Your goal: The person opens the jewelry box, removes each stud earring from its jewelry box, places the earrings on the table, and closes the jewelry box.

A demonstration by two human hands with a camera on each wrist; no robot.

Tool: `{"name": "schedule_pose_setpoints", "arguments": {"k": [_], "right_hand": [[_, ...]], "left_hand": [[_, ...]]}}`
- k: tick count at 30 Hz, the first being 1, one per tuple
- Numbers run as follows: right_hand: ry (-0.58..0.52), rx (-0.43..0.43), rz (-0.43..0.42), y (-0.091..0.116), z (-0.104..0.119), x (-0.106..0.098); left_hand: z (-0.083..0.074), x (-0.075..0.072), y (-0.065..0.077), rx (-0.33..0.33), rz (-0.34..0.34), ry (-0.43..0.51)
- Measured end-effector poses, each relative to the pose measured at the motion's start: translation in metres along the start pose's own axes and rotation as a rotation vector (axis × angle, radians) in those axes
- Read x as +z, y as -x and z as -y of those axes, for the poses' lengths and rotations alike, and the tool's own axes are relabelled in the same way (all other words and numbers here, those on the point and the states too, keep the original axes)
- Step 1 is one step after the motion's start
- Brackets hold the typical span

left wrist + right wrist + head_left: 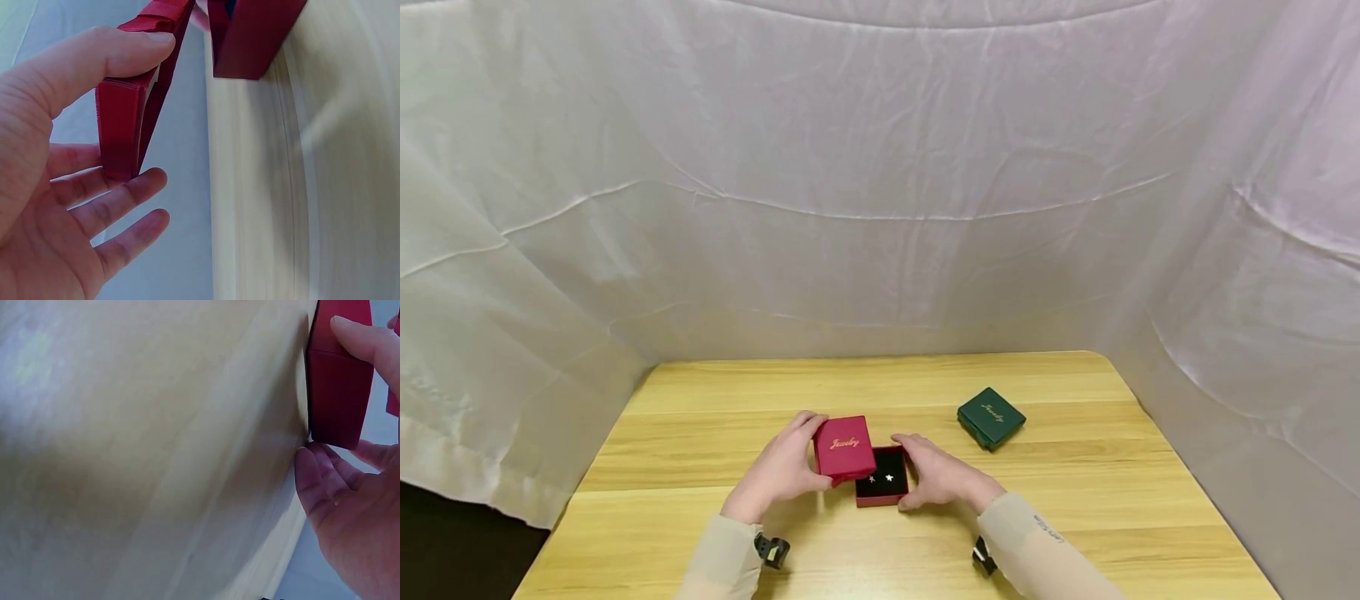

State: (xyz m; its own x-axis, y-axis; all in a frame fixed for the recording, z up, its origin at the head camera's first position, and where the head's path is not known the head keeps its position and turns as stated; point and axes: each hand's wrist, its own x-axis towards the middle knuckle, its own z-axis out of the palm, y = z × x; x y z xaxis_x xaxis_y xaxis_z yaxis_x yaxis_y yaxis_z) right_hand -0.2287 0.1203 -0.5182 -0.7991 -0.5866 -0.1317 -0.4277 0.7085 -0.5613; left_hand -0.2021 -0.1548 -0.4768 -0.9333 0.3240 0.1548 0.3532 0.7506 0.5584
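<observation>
My left hand (785, 463) grips a red jewelry box lid (844, 447) with gold "Jewelry" lettering, thumb on the near edge and fingers at the far one. In the left wrist view the lid (120, 125) hangs above the table, a ribbon bow on its side. Just right of it, partly overlapped in the head view, is the red box base (882, 502), with a black insert (889, 463) bearing two small star-shaped pieces (890, 477), likely earrings. My right hand (942, 474) holds the base by its right side, thumb on the near corner in the right wrist view.
A closed dark green box (991, 418) with gold "Jewelry" lettering lies at the right on the wooden table (715, 400). White cloth (880, 250) hangs behind and at both sides of the table.
</observation>
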Motion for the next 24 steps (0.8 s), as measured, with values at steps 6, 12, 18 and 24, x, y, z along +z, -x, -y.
{"name": "schedule_pose_setpoints", "arguments": {"k": [6, 12, 18, 24], "right_hand": [[0.005, -0.054, -0.034, 0.000, -0.002, 0.000], [0.001, -0.060, -0.039, 0.000, -0.004, 0.001], [-0.001, -0.060, -0.033, -0.001, -0.006, 0.001], [-0.010, -0.067, -0.027, -0.002, -0.005, 0.000]], "left_hand": [[0.014, -0.004, -0.002, -0.051, -0.048, -0.009], [0.032, -0.002, -0.008, -0.101, -0.064, -0.007], [0.052, 0.001, -0.015, -0.134, -0.043, 0.017], [0.067, 0.000, -0.023, -0.162, -0.042, 0.014]]}}
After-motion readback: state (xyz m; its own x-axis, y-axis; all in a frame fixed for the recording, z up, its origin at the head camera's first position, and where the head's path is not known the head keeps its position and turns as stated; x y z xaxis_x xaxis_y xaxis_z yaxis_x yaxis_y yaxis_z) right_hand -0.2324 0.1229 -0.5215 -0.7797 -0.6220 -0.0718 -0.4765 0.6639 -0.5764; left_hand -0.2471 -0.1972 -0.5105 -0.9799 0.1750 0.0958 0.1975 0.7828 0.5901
